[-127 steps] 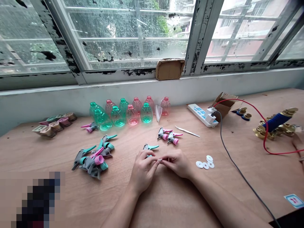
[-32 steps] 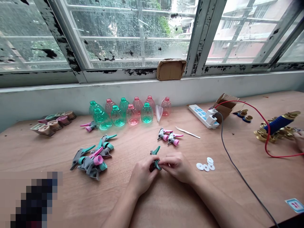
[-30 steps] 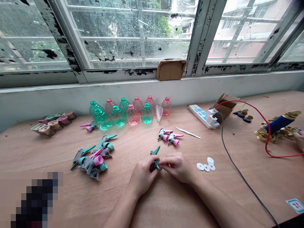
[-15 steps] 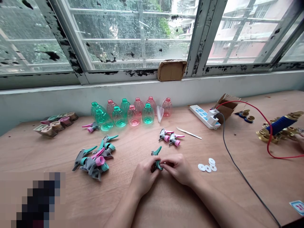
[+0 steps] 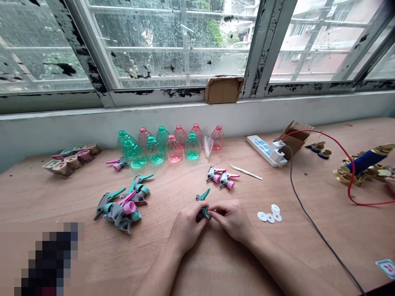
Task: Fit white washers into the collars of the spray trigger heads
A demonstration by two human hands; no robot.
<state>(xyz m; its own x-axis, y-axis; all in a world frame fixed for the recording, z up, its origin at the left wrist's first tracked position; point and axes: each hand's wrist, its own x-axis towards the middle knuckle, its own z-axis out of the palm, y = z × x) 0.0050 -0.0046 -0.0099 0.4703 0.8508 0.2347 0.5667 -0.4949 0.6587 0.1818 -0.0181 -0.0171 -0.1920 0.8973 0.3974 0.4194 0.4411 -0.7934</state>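
My left hand is closed around a grey trigger sprayer head with a teal lever, near the middle of the table. Its teal collar faces my right hand, whose thumb and fingertips are pinched together at the collar's opening. What those fingertips hold, if anything, is hidden. Several white ring washers lie to the right of my right hand. Beyond my hands are two grey sprayer heads with pink levers and a pair of metal tweezers. More sprayer heads lie piled at the left.
Green and pink clear bottles stand along the wall beside a clear plastic cone. A power strip has a grey cable and a red cable crossing the right side. Another person's hand is by brass-coloured parts.
Both hands stay in nearly the same place on the sprayer head. The right fingertips shift only slightly at the collar. At the far right, the other person's hand has moved slightly.
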